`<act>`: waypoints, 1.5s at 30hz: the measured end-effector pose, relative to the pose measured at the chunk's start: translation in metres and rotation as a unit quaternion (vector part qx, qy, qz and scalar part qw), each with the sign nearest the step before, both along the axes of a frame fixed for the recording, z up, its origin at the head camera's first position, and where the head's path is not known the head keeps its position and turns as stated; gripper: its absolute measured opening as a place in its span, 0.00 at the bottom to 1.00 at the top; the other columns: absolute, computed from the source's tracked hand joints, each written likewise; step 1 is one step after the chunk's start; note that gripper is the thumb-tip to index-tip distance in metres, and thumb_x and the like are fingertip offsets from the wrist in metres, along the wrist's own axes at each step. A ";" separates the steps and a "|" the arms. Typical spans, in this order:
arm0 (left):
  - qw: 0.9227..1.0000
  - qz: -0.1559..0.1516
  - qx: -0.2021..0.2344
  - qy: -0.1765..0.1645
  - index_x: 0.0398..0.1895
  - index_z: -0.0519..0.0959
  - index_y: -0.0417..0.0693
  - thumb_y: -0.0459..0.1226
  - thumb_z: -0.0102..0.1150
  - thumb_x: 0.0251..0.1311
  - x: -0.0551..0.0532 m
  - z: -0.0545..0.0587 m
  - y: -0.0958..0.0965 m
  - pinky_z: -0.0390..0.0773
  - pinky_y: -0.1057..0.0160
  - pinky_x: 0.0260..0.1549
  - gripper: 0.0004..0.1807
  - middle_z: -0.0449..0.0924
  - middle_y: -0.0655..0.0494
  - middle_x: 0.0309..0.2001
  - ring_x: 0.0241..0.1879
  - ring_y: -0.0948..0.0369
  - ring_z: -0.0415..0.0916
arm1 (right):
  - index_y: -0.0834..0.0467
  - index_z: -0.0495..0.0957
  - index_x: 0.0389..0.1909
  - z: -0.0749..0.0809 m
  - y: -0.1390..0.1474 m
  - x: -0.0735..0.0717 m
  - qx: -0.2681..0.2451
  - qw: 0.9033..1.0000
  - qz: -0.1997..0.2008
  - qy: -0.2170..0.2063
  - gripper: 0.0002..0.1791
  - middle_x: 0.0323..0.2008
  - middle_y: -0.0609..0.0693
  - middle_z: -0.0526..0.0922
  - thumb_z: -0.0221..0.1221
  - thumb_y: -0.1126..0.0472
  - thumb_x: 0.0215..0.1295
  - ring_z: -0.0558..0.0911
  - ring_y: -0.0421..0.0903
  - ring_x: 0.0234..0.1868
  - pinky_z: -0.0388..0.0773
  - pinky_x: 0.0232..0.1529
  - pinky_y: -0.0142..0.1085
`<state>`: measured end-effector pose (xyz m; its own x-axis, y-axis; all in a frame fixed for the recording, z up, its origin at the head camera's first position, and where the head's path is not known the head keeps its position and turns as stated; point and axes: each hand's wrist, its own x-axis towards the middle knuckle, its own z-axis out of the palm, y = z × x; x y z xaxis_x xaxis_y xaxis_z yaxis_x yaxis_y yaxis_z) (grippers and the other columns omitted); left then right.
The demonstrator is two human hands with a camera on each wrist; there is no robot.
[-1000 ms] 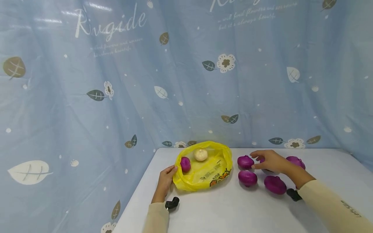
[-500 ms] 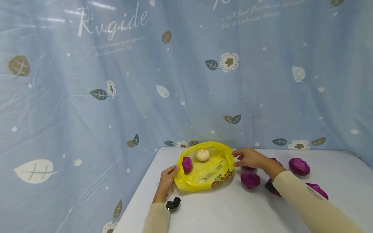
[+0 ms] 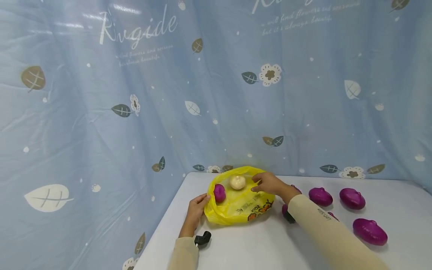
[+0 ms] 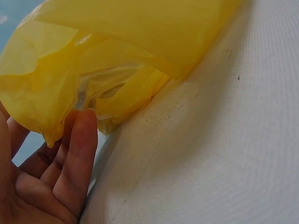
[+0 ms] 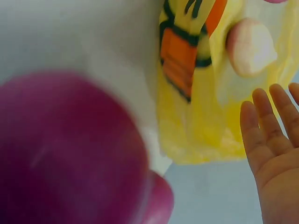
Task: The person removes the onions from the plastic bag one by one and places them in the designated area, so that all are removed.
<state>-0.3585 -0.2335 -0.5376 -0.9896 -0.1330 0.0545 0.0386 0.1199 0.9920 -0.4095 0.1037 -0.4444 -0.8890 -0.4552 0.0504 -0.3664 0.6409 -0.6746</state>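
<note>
A yellow plastic bag (image 3: 229, 216) lies mouth up on the table. It holds a purple onion (image 3: 219, 193) at its left and a cream-white onion (image 3: 237, 182) near the back. My left hand (image 3: 197, 210) pinches the bag's left rim; the left wrist view shows fingertips (image 4: 85, 126) on the thin plastic. Over the right part of the bag's mouth reaches my right hand (image 3: 270, 183), beside the white onion. In the right wrist view its palm (image 5: 280, 182) is bare and its fingers (image 5: 267, 114) are extended, with nothing held.
Several more purple onions (image 3: 320, 197) stand on the white table (image 3: 246, 247), right of the bag. Some are partly hidden behind the right forearm, and one onion (image 5: 70, 154) looms close in the right wrist view. A blue patterned curtain (image 3: 209, 93) hangs behind the table.
My right hand has moved left from among the loose purple onions to over the bag's mouth. The left hand stays at the bag's rim. The head view has shifted slightly.
</note>
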 end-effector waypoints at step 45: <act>0.999 -0.010 0.041 0.015 0.56 0.80 0.40 0.51 0.65 0.60 -0.004 -0.001 0.001 0.78 0.61 0.49 0.28 0.78 0.46 0.55 0.50 0.56 0.78 | 0.62 0.64 0.68 -0.053 -0.089 -0.030 -0.013 0.997 -0.061 0.055 0.43 0.65 0.61 0.65 0.69 0.47 0.57 0.70 0.59 0.61 0.68 0.60 0.54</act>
